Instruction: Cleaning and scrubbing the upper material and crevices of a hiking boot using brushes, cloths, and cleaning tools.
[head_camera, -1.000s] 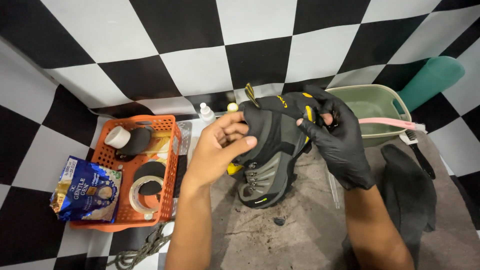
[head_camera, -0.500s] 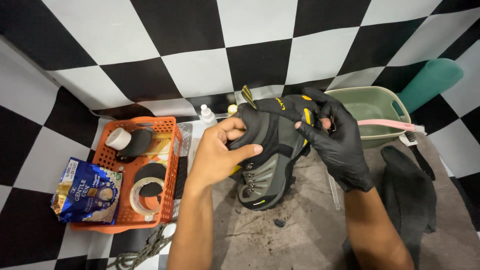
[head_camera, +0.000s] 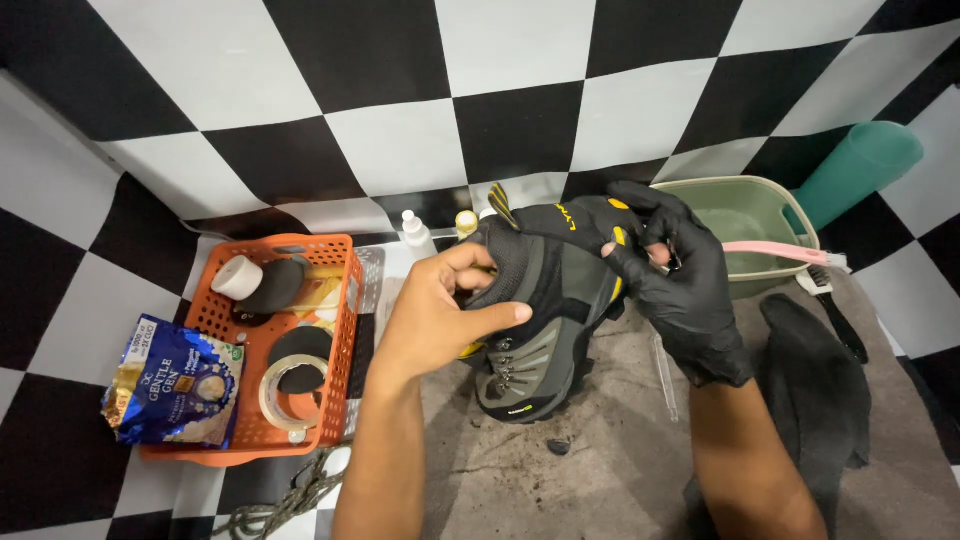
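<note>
Your bare left hand (head_camera: 440, 315) grips the collar of the grey-black hiking boot (head_camera: 540, 320) while your black-gloved right hand (head_camera: 680, 290) pinches its heel tab, boot between both hands, long axis toe-down toward you, heel up.

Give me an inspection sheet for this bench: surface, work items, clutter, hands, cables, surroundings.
Surface: grey mat, stained, with dark crumbs near the shoe's toe.
Work items: grey and black hiking shoe with yellow trim, toe toward the camera, held at the collar by both hands.
Clutter: orange basket holding a tape roll and round tins; blue pouch leaning on it; two small bottles behind; green basin; pink brush; black cloth.
Hands: left hand bare, fingers on the shoe's collar; right hand in a black glove, gripping the heel side.
Cables: nothing seen; a rope lies at the lower edge.
Surroundings: black and white checkered backdrop; teal roll.
</note>
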